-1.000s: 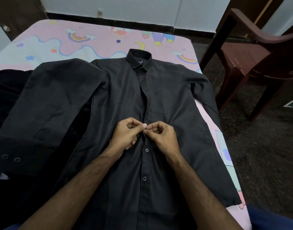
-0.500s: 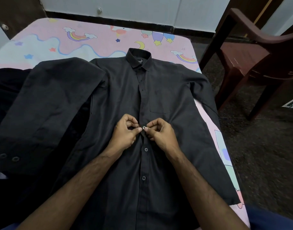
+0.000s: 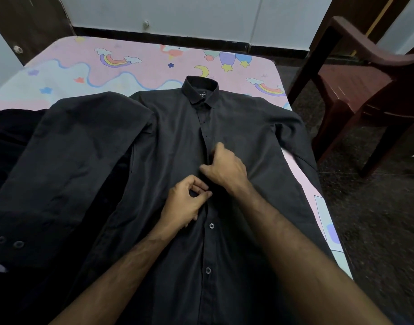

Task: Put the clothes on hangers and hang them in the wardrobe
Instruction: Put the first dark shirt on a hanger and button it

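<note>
Right hand (image 3: 224, 170) now higher, button hidden

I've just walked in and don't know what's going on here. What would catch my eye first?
A black button-up shirt lies spread flat, collar away from the viewer, across a bedsheet printed with rainbows, stars and a moon. At its middle, the left hand and right hand pinch the button strip. A dark red plastic chair stands on the floor to the right.
</note>
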Demonstrator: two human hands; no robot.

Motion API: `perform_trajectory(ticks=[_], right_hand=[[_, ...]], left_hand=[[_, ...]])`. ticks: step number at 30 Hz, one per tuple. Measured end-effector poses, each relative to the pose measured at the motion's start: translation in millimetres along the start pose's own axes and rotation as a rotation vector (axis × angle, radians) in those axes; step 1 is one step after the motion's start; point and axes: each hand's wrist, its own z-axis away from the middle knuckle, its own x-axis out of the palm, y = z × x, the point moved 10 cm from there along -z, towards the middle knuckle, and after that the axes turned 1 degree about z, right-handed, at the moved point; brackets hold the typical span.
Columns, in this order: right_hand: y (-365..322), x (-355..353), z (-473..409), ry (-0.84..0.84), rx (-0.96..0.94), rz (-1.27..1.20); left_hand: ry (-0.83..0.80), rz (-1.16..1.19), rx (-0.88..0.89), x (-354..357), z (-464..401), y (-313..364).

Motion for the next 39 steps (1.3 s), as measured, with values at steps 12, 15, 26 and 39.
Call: perform_trajectory(ticks=[12,15,26,39], right_hand=[[61.7,17.3,-14.1,-0.077,0.064,-1.023],[64.3,16.5,-10.9,-0.075,0.066,-1.132],[57.5,16.0,-6.8,-0.022,0.028,-0.912],[64.6,16.1,-12.6,-0.024,0.057,-0.9]], left_hand=[[0.077,-0.386,0.402,-15.7,-40.2,43.7],[0.053,-0.46,0.397,-1.6,-68.2,47.7],[0.036,-0.463,0.17,6.5,-88.3,39.7],[0.075,-0.428,0.124,4.6,-83.2,31.2]])
